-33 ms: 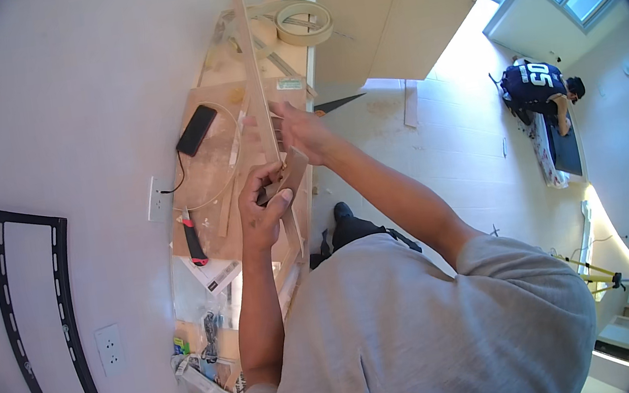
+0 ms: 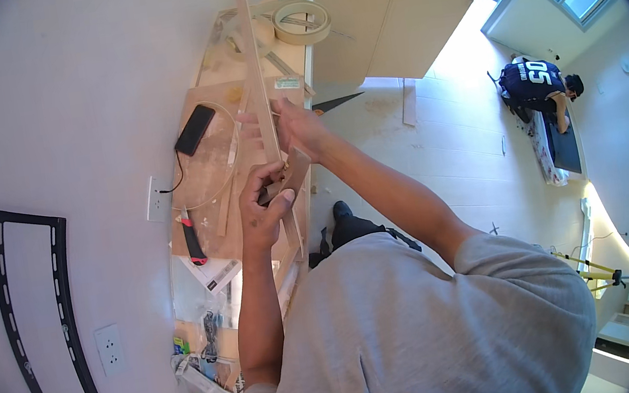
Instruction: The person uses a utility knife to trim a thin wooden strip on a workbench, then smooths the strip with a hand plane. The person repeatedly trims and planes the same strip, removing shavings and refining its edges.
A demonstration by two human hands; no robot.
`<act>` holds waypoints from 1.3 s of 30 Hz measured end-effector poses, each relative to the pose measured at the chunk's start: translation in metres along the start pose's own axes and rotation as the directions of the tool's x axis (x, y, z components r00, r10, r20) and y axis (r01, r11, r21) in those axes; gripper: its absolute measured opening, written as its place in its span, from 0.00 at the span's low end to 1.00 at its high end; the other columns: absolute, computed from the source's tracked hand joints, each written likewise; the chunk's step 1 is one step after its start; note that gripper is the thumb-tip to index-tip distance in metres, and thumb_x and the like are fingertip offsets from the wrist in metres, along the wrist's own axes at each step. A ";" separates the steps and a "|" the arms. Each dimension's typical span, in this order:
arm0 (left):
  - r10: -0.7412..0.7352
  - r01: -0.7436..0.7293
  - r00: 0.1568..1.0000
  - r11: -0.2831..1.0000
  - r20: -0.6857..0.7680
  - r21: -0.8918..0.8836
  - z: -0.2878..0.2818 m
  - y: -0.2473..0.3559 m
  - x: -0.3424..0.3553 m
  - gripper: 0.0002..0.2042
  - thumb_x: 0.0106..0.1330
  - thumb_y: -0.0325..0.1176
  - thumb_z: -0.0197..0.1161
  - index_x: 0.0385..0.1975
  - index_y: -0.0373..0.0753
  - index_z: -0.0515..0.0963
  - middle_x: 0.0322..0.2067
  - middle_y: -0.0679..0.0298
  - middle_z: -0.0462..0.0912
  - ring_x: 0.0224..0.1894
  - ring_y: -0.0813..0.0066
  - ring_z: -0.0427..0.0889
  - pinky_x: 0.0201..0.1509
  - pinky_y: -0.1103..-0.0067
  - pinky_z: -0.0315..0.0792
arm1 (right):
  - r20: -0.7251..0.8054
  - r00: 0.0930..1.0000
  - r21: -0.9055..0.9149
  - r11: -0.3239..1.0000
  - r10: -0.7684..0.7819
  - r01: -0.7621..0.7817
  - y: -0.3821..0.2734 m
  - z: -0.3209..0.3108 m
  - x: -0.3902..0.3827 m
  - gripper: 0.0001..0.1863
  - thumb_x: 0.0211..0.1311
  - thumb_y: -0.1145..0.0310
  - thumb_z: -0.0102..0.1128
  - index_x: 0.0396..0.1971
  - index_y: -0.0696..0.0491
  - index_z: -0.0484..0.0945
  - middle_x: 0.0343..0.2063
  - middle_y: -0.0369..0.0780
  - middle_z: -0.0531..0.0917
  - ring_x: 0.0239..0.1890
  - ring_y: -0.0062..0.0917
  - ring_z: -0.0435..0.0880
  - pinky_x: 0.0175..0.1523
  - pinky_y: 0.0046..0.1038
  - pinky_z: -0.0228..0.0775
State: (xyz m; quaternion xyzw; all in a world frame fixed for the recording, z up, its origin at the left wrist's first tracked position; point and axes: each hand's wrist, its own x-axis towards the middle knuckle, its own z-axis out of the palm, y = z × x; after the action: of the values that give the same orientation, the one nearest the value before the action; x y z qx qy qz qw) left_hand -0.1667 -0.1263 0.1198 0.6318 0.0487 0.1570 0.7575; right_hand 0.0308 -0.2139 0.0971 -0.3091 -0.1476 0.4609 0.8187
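A long, narrow pale wooden strip (image 2: 255, 68) stands out lengthwise over the cluttered worktop. My left hand (image 2: 261, 208) is closed near its lower end, the thumb pressing on a bent brown strip (image 2: 296, 171) whose material I cannot make out. Farther up, my right hand (image 2: 298, 128) wraps the wooden strip from the right. Its fingertips show blurred past the strip's left edge, and the strip hides part of them. Under both hands lies a brown board (image 2: 205, 188). On it are a black phone (image 2: 195, 130) with a cable and a red-and-black handled cutter (image 2: 193, 242).
Tape rolls, one a wide cream roll (image 2: 302, 23), sit at the worktop's far end. A dark pointed saw blade (image 2: 337, 102) juts past its right edge. A black slotted bracket (image 2: 65, 312) is on the left wall. At far right a person (image 2: 536, 85) bends over a dark panel.
My right hand's fingers show a little farther past the left edge of the wooden strip. My left hand stays in place.
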 end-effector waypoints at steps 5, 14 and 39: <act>0.120 -0.132 0.990 0.977 0.078 0.167 0.013 0.009 -0.005 0.24 0.58 0.33 0.72 0.55 0.35 0.79 0.45 0.65 0.74 0.49 0.74 0.76 0.57 0.78 0.70 | 0.134 0.986 0.206 0.976 -0.097 0.068 -0.011 0.011 0.005 0.29 0.85 0.46 0.35 0.71 0.52 0.65 0.51 0.44 0.83 0.43 0.30 0.84 0.48 0.36 0.79; 0.092 -0.158 0.958 0.960 -0.272 -0.230 0.009 0.011 -0.019 0.26 0.68 0.37 0.67 0.64 0.37 0.73 0.54 0.62 0.77 0.54 0.73 0.78 0.62 0.74 0.72 | -0.150 0.972 -0.232 0.962 -0.183 0.145 -0.029 0.060 -0.032 0.32 0.84 0.45 0.41 0.74 0.52 0.63 0.35 0.39 0.80 0.26 0.20 0.77 0.31 0.26 0.73; 0.334 -0.298 0.828 0.942 -0.450 0.152 0.018 0.031 0.034 0.25 0.78 0.35 0.57 0.71 0.33 0.66 0.46 0.63 0.78 0.44 0.79 0.76 0.51 0.79 0.73 | 0.147 0.817 -0.874 0.314 -0.558 0.372 0.029 0.097 -0.055 0.22 0.83 0.67 0.49 0.70 0.53 0.73 0.40 0.36 0.74 0.38 0.20 0.75 0.43 0.22 0.71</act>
State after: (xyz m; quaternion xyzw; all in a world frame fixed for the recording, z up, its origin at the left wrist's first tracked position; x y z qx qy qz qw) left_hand -0.1354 -0.1287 0.1581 0.6023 0.1311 0.4263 0.6621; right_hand -0.0690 -0.2136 0.1556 -0.6657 -0.3681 0.0313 0.6483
